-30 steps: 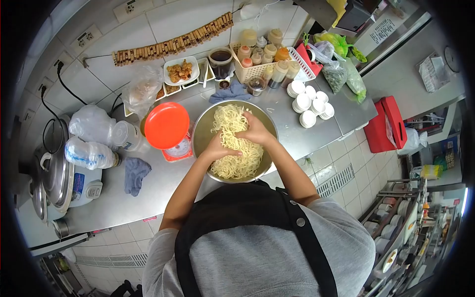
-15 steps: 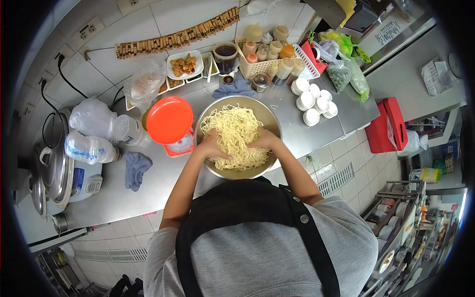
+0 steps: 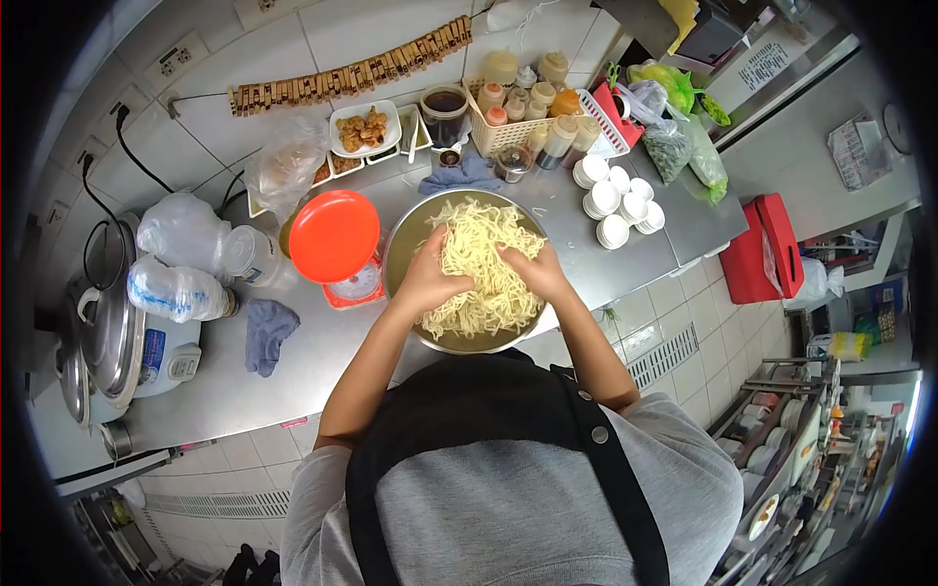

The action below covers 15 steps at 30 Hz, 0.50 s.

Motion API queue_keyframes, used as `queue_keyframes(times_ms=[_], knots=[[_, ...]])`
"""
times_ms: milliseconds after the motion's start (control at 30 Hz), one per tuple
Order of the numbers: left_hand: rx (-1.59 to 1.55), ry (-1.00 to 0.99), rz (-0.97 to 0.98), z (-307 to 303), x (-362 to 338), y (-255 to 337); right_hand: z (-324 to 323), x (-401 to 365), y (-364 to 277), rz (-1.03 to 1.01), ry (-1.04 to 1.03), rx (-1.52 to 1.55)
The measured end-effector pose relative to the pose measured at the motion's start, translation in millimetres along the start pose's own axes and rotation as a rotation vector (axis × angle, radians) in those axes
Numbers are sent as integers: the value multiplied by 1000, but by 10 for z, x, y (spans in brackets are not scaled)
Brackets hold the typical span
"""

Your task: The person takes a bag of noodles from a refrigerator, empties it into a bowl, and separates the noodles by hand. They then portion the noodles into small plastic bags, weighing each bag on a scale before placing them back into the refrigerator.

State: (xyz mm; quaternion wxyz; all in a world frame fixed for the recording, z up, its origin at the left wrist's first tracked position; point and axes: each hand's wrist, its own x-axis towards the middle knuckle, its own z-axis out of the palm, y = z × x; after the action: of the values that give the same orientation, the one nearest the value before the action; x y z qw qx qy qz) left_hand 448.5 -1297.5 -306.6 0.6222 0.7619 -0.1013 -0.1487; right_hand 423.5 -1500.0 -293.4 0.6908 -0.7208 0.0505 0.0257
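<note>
A large metal bowl [image 3: 399,234] stands at the counter's front edge, with a heap of pale yellow noodles [image 3: 484,278] in it. My left hand [image 3: 430,281] grips the noodles from the left, its thumb on top of them and the other fingers partly buried. From the right, my right hand [image 3: 539,273] holds the same mass, with some fingers hidden beneath the strands. The noodles bulge up between both hands. Just left of the bowl is a kitchen scale [image 3: 354,286] with a round red pan [image 3: 334,237].
Behind the bowl lie a blue cloth [image 3: 459,176] and a basket of sauce bottles [image 3: 508,132]. Stacked white cups [image 3: 614,200] stand to the right. Another cloth [image 3: 271,335] and a rice cooker [image 3: 161,356] are on the left. A fried-food plate [image 3: 364,130] is at the back.
Both hands have come up and closer together, raising the noodles in the bowl. Earlier they were lower, at the sides of the heap. The scale and cups have stayed put.
</note>
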Motion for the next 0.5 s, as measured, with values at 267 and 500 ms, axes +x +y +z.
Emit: queue_keyframes(times_ms=[267, 500], knots=[[133, -116, 245, -95, -99, 809, -189, 33, 173, 33, -64, -980], [651, -320, -15, -95, 301, -149, 102, 58, 388, 317, -223, -1244]])
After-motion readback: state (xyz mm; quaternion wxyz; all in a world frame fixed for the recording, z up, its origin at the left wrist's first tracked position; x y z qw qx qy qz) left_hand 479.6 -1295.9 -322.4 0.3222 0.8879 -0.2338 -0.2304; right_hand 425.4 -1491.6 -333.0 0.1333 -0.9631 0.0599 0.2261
